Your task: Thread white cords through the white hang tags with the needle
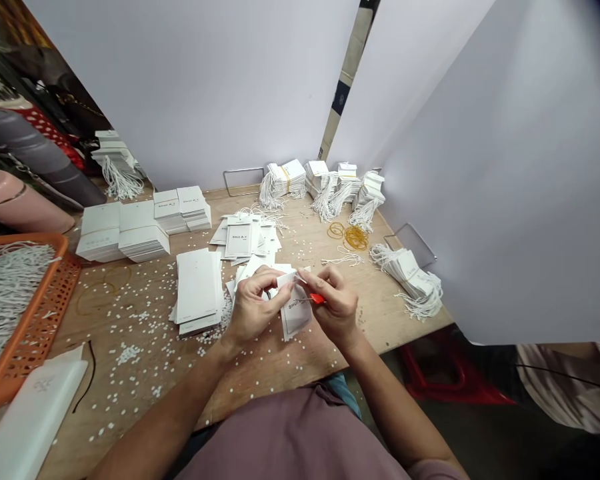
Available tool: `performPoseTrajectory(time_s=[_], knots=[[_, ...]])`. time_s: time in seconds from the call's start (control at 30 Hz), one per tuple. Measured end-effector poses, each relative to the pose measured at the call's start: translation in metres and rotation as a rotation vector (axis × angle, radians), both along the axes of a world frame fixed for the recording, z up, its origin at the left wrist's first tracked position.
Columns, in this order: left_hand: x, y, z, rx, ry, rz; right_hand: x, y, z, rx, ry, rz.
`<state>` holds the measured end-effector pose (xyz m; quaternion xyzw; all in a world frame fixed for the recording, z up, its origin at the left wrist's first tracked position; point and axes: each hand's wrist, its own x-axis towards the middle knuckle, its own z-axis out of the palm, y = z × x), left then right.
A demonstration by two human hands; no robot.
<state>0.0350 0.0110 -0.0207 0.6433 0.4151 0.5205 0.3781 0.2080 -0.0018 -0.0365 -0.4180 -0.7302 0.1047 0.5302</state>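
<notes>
My left hand (255,300) pinches the top of a white printed hang tag (296,317) between thumb and fingers. Close beside it, my right hand (334,300) is closed around a small tool with a red handle (317,299) and a thin metal shaft pointing at the tag. The fingertips of both hands meet near the tag's upper edge, where the exact contact is partly hidden. Behind my left hand lies a loose heap of hang tags (240,237), some with white strings. A stack of blank-looking white cards (197,287) stands to the left.
An orange basket (40,327) of white strings is at the left edge. Banded tag stacks (143,233) stand at the back left, strung bundles (290,177) along the back. Yellow rubber bands (355,238) and a strung bundle (410,273) lie right. Paper dots litter the table (155,307).
</notes>
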Motion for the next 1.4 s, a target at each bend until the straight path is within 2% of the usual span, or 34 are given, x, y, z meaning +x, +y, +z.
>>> performPoseTrajectory(time_s=[0.23, 0.33, 0.4, 0.47, 0.53, 0.6, 0.63, 0.73, 0.8, 0.87, 0.93, 1.03, 1.13, 1.23, 1.4], knots=[[-0.001, -0.001, 0.001, 0.129, 0.103, 0.032, -0.011, 0.004, 0.002, -0.101, 0.181, 0.004], [-0.002, 0.001, -0.005, 0.126, 0.152, 0.081, -0.013, -0.002, 0.008, -0.270, 0.355, 0.055], [-0.003, 0.003, -0.010, 0.083, 0.187, 0.114, -0.010, -0.008, 0.014, -0.489, 0.563, 0.193], [-0.005, 0.004, -0.016, 0.032, 0.215, 0.131, -0.004, -0.014, 0.020, -0.717, 0.757, 0.428], [-0.007, 0.004, -0.019, 0.032, 0.221, 0.129, 0.002, -0.018, 0.024, -0.894, 0.848, 0.657], [-0.010, 0.003, -0.020, 0.123, 0.235, 0.105, 0.006, -0.017, 0.026, -0.991, 0.859, 0.758], [-0.012, 0.002, -0.019, 0.193, 0.261, 0.085, 0.007, -0.016, 0.026, -1.007, 0.856, 0.743], [-0.020, -0.001, -0.012, 0.429, 0.455, 0.028, 0.004, -0.008, 0.029, -0.941, 0.804, 0.507], [-0.027, -0.002, -0.004, 0.571, 0.606, 0.002, 0.000, -0.002, 0.031, -0.836, 0.690, 0.332], [-0.034, -0.002, 0.002, 0.701, 0.704, -0.019, -0.002, 0.004, 0.032, -0.722, 0.544, 0.227], [-0.040, 0.000, 0.005, 0.812, 0.750, -0.041, -0.002, 0.008, 0.032, -0.651, 0.425, 0.197], [-0.047, 0.003, 0.002, 0.915, 0.752, -0.065, 0.000, 0.013, 0.032, -0.681, 0.353, 0.259], [-0.051, 0.005, -0.001, 0.945, 0.735, -0.105, 0.000, 0.016, 0.032, -0.723, 0.347, 0.319], [-0.051, 0.006, 0.003, 0.915, 0.755, -0.159, -0.004, 0.014, 0.031, -0.619, 0.289, 0.299], [-0.051, 0.009, 0.022, 0.665, 0.745, -0.225, 0.004, 0.011, 0.038, -0.478, 0.113, 0.301]])
